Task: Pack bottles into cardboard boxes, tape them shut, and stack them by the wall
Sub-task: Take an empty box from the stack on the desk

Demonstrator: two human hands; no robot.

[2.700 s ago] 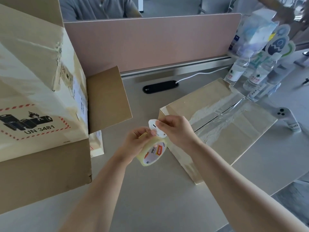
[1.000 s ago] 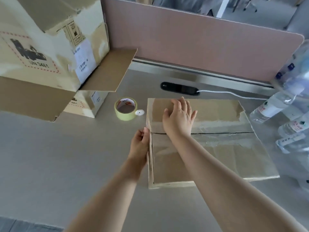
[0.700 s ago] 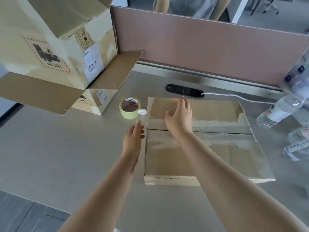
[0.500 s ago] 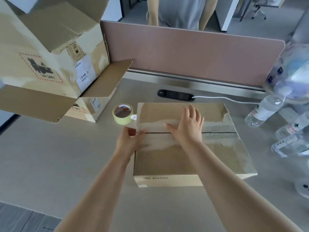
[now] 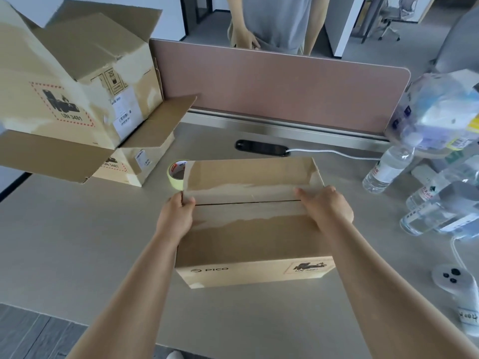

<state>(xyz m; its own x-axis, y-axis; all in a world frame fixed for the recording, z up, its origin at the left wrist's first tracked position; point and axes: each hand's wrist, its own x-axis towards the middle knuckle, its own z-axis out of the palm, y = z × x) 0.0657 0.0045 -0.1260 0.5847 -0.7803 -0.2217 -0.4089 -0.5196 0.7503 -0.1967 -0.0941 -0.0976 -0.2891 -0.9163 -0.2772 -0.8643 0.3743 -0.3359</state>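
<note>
A closed cardboard box [image 5: 248, 237] printed "PICO" lies flat in the middle of the table, with a dark seam running across its top between the flaps. My left hand [image 5: 178, 213] grips its left edge, thumb on top and fingers down the side. My right hand [image 5: 326, 208] grips the right edge the same way. A roll of yellowish tape [image 5: 174, 177] stands on the table just behind the box's far left corner. Loose water bottles [image 5: 386, 169] lie to the right, beside a plastic-wrapped pack of bottles [image 5: 440, 112].
A large open box [image 5: 77, 86] with hanging flaps sits on a small box [image 5: 134, 164] at the far left. A pink divider [image 5: 272, 84] closes the back, with a person standing behind it. A black cable outlet [image 5: 259, 147] and a white controller [image 5: 451, 277] lie nearby.
I set the tape roll down on the table. The box now lies square to me. My hands moved from its top and left side out to its two side edges.
</note>
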